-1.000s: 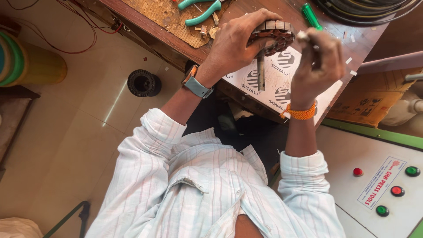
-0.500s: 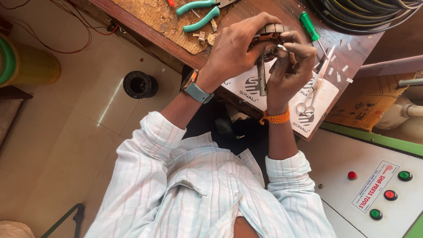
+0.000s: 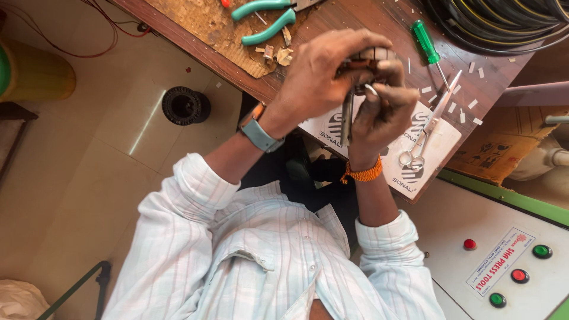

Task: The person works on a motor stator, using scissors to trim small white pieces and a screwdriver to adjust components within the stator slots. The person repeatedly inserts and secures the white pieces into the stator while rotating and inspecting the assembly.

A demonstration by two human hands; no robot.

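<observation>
Both hands are being held together over the wooden bench (image 3: 355,24) in the upper centre of the frame. A small dark part (image 3: 361,62) with a metal shaft is being gripped by the left hand (image 3: 323,77), whose fingers are being curled over its top. The shaft is being seen hanging down below the hands, in front of a white printed sheet (image 3: 441,151). The right hand (image 3: 382,115) is being pressed against the same part from the lower right, its fingertips being closed on a small pale piece at the part's edge; what that piece is cannot be told. A grey watch (image 3: 259,133) is being worn on the left wrist and an orange band (image 3: 363,173) on the right wrist.

Scissors (image 3: 430,127) are being seen lying on the sheet, just right of the right hand. A green screwdriver (image 3: 428,46) is being seen above them on the bench, with white scraps scattered around it. Teal pliers (image 3: 267,21) are being seen at the top of the frame, on a worn board (image 3: 213,29), left of the hands. A black coil (image 3: 185,105) is being seen on the floor at centre left. A panel (image 3: 504,261) with red and green buttons is being seen at lower right, well apart from the hands.
</observation>
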